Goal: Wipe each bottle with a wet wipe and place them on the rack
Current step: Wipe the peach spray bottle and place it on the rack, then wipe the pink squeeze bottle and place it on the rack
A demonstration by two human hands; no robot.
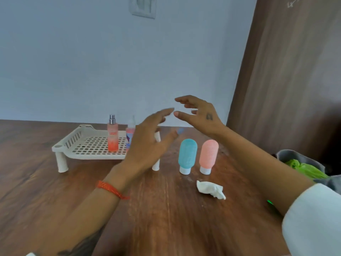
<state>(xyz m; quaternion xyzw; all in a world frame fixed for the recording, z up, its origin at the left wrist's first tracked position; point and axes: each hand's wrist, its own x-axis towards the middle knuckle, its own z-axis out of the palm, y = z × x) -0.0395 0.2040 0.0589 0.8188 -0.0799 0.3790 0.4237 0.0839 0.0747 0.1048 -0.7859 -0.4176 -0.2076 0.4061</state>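
A white slotted rack (86,145) on short legs stands at the left of the wooden table. An orange spray bottle (112,137) and a pink-blue spray bottle (130,134) stand upright on it. To the right of the rack a blue squeeze bottle (187,156) and a pink squeeze bottle (208,156) stand cap-down on the table. A crumpled white wet wipe (210,189) lies in front of them. My left hand (149,143) hovers above the rack's right end, fingers spread, holding nothing. My right hand (199,115) is raised behind the squeeze bottles, fingers apart and empty.
A grey bin (287,156) with a green bag (304,169) inside sits at the table's right edge. A brown wooden panel (295,71) rises on the right and a pale wall is behind the table. A small blue object (180,130) shows between my hands.
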